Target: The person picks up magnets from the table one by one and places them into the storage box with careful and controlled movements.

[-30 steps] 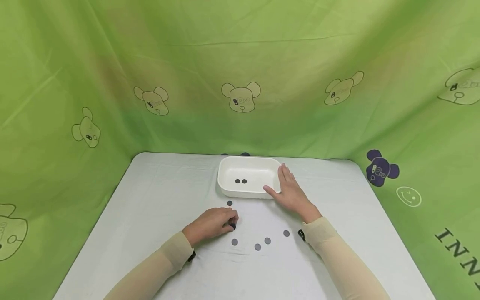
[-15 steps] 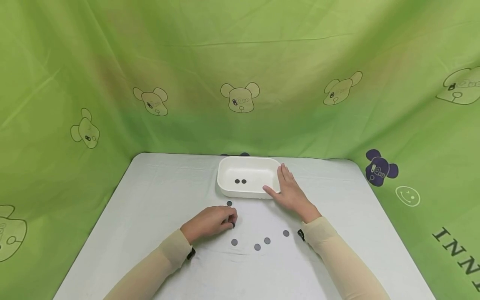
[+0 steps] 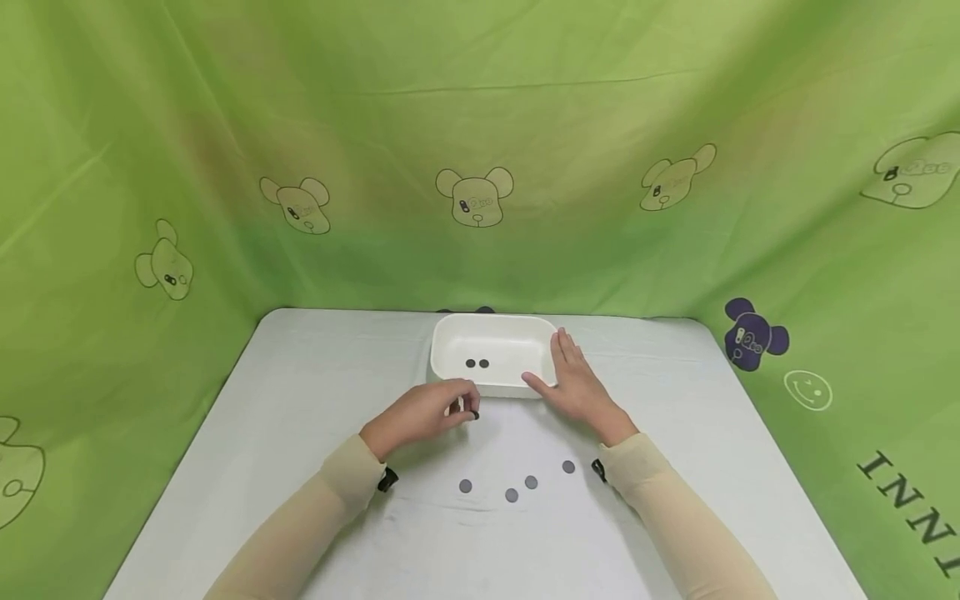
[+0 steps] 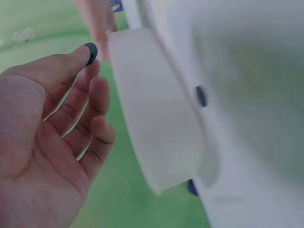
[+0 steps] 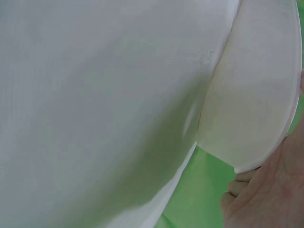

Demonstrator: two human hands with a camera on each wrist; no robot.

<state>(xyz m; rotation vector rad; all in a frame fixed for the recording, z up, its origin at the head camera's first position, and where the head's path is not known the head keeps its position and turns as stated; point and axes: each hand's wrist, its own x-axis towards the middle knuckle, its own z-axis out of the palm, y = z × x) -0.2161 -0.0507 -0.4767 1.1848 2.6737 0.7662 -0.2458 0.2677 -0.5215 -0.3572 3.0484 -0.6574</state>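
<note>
My left hand (image 3: 423, 414) pinches a small dark disc (image 4: 90, 53) between thumb and index fingertip, its other fingers loosely bent. It hovers just in front of the white rectangular box (image 3: 491, 390), near the front left corner. Two dark discs (image 3: 477, 363) lie side by side inside the box. My right hand (image 3: 581, 392) rests against the box's right end with fingers straight, its thumb over the front rim. In the left wrist view another dark disc (image 4: 201, 96) lies on the cloth beside the box; my left hand hides it in the head view.
Several grey discs (image 3: 531, 482) are scattered on the white-covered table (image 3: 315, 358) between my forearms. Green curtains (image 3: 480, 267) printed with bear heads stand around the table's back and sides.
My left hand has lifted its disc and moved forward to the front of the box, covering the disc that lay there. The right hand keeps its place on the box.
</note>
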